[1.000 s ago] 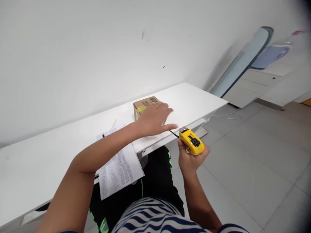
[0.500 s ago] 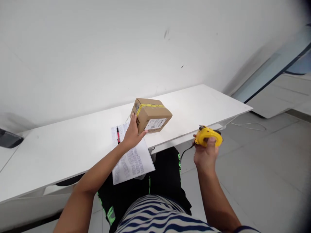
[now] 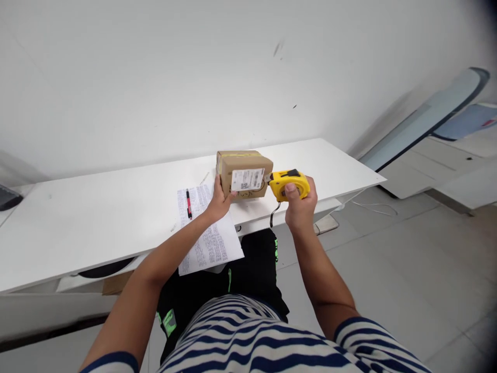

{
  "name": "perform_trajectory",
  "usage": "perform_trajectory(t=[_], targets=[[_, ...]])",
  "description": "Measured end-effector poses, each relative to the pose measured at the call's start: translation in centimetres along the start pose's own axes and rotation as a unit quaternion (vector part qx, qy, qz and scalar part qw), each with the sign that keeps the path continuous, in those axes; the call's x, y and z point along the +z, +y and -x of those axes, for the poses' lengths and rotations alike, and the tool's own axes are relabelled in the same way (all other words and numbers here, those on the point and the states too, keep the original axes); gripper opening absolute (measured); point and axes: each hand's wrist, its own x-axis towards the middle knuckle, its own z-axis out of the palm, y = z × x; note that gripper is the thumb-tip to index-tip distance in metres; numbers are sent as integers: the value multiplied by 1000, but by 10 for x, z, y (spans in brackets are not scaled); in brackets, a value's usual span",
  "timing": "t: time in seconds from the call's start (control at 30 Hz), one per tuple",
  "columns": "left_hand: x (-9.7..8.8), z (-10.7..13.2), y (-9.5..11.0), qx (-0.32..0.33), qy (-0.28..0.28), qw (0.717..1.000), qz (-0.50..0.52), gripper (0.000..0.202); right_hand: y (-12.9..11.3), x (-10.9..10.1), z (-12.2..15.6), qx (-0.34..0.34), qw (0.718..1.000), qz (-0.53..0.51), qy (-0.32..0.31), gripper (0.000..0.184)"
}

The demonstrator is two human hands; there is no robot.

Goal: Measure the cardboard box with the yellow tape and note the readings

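Observation:
A small cardboard box point(image 3: 244, 161) with yellow tape across its top and a white label point(image 3: 248, 180) on its near side is tilted above the white table. My left hand point(image 3: 221, 201) grips its left end, the thumb on the near side. In my right hand point(image 3: 301, 207) is a yellow tape measure point(image 3: 289, 185), its black strap point(image 3: 274, 215) hanging down. The tape measure's mouth is at the box's right end; whether it touches the cardboard I cannot tell. Below my left forearm lie handwritten sheets of paper point(image 3: 212, 243) with a red and black pen point(image 3: 188, 203) on them.
The long white table point(image 3: 97, 212) runs along a white wall, and the sheets overhang its front edge above my lap. At the right a glass-like panel point(image 3: 423, 119) leans on the wall. A cable point(image 3: 375, 204) lies on the tiled floor.
My right hand has brought the tape measure left and up to the box's right end. The box has turned in my left hand, its label now facing me more.

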Motion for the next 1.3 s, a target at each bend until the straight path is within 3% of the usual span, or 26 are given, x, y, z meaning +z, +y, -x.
perform_trajectory(t=[0.13, 0.27, 0.33, 0.43, 0.53, 0.57, 0.63, 0.7, 0.77, 0.93, 1.1, 1.2, 1.3], targets=[[12, -4, 2, -1, -12, 999, 30, 97, -4, -9, 11, -8, 999, 30, 13, 62], [21, 2, 2, 59, -89, 994, -26, 102, -1, -21, 3, -32, 998, 48, 17, 65], [20, 8, 13, 38, -104, 992, -63, 104, 2, -27, -7, -49, 997, 57, 0, 65], [8, 16, 50, -26, -34, 996, -78, 109, 5, -33, -24, -89, 993, 72, -43, 64], [-12, 16, 102, -25, 66, 997, 26, 70, 6, -33, -30, -148, 980, 89, -94, 68], [-19, 15, 118, -43, 44, 995, 73, 62, 6, -32, -30, -167, 975, 96, -114, 69], [-31, 10, 143, -85, -88, 983, 137, 64, 6, -29, -25, -198, 962, 110, -151, 72], [-41, 4, 157, -116, -214, 954, 173, 64, 6, -27, -18, -223, 953, 111, -171, 72], [-47, -1, 163, -115, -273, 938, 180, 57, 5, -27, -11, -240, 949, 107, -173, 71], [-51, -18, 176, -82, -294, 946, 109, 42, 0, -40, 3, -279, 941, 139, -131, 66], [-61, -63, 184, -55, -286, 953, 84, 39, 8, -80, -4, -279, 939, 199, -31, 73], [-68, -103, 169, -81, -208, 973, 58, 31, 23, -108, -21, -227, 956, 173, 75, 77], [-64, -136, 135, -132, -115, 984, 9, 26, 38, -124, -41, -165, 962, 163, 144, 67]])
